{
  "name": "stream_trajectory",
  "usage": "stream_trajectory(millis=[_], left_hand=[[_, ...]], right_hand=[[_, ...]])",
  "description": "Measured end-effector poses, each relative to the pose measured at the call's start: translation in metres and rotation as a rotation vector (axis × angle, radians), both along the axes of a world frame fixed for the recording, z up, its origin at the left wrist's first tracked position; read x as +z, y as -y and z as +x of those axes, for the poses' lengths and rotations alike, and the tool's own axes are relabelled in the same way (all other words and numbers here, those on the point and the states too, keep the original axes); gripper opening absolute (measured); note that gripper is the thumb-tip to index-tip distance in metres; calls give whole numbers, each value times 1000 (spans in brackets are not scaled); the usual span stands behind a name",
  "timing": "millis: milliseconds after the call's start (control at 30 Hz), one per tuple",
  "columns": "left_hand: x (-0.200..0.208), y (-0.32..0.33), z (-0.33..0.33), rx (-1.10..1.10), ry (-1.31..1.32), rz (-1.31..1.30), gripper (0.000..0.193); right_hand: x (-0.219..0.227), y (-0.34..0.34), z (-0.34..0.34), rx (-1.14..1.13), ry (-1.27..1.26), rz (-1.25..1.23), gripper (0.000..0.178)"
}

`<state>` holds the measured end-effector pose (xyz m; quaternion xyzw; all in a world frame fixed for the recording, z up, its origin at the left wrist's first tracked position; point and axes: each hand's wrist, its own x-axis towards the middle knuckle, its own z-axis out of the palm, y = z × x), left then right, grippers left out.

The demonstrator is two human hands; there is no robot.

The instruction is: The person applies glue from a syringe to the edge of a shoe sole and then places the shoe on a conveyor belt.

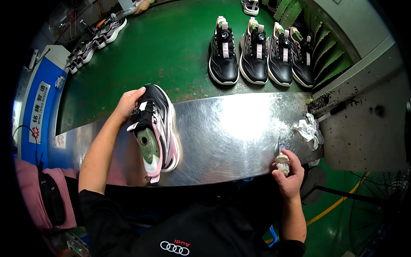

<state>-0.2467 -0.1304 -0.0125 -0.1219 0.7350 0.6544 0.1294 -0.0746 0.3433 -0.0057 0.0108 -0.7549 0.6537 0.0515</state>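
Note:
My left hand (127,104) grips a black, pink and white sneaker (162,100) by the side of its forefoot. The sneaker lies tilted on its side over the metal plate, toe pointing away and heel near the front edge. A green shoe last (148,145) fills its opening, and a round black dial sits on the tongue. Over the plate's right end, my right hand (293,176) is closed around a small whitish tool (282,164) with a narrow, pale tip. The fingers cover part of this tool, so its exact kind cannot be made out. The two hands are well apart.
The shiny metal plate (209,141) borders a green table (167,51). Several matching sneakers (224,53) stand at the back right beside green flaps (327,47). Crumpled white paper (309,132) lies near a grey panel (364,124). More sneakers (92,46) line the far left.

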Motion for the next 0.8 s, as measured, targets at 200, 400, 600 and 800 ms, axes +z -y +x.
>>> stream_trajectory(millis=[200,400,600,800], left_hand=[[63,-73,33,69,-93,241,34],[67,-105,62,1,-407,724,44],[51,-102,71,-46,-359,860,52],[55,-98,88,-29,-342,896,64]], right_hand=[[10,3,9,72,-40,164,53],[7,6,-4,-63,69,154,47],[32,14,9,116,20,135,56],[74,62,-18,404,-54,-388,61]])
